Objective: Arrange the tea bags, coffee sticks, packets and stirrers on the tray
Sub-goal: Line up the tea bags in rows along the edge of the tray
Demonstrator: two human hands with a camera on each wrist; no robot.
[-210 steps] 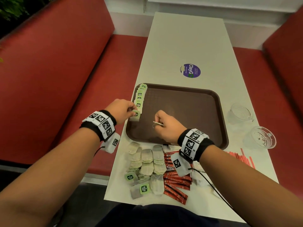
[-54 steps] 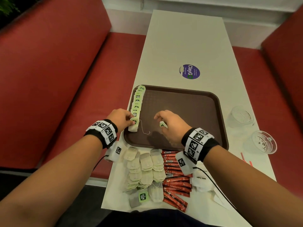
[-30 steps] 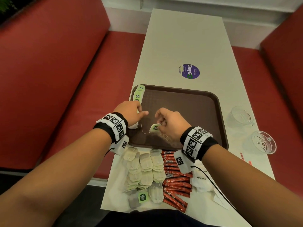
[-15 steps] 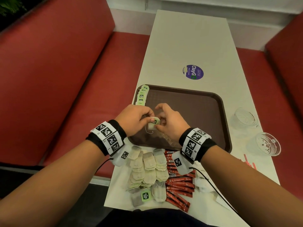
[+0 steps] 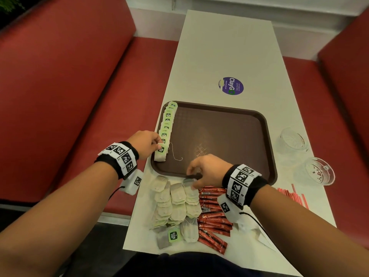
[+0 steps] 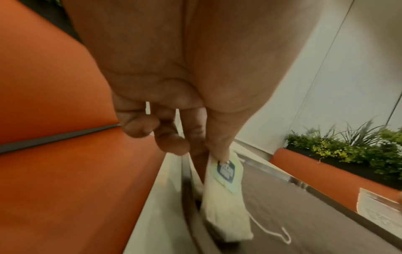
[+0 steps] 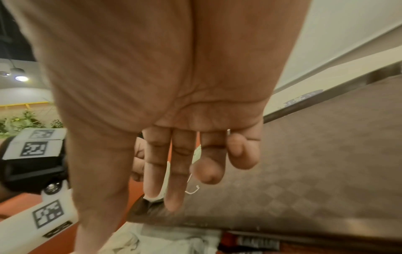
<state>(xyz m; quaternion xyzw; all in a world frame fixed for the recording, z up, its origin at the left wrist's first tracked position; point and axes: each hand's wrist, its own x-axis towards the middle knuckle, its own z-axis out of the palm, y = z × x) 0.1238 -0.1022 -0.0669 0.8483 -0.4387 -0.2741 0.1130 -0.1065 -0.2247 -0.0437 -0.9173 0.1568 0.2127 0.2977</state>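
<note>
At tray's (image 5: 267, 136) 9 o'clock edge: overlapping row of tea bags (image 5: 167, 124), tags up. Left hand (image 5: 144, 143) pinches nearest tea bag (image 5: 160, 152) at row's near end, string loose on tray. Desk (image 5: 225, 47), 6 o'clock of tray: loose tea bags (image 5: 175, 200), then red coffee sticks (image 5: 212, 214). Right hand (image 5: 207, 170) over them, grip relaxed, empty. At 4 o'clock: red stirrers (image 5: 293, 196). Judgement: only tea row begun; sticks, packets, stirrers remain.

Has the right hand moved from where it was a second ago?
Yes. The right hand has drawn back toward the person, from over the middle of the tray to its near rim, above the loose tea bags.
</note>
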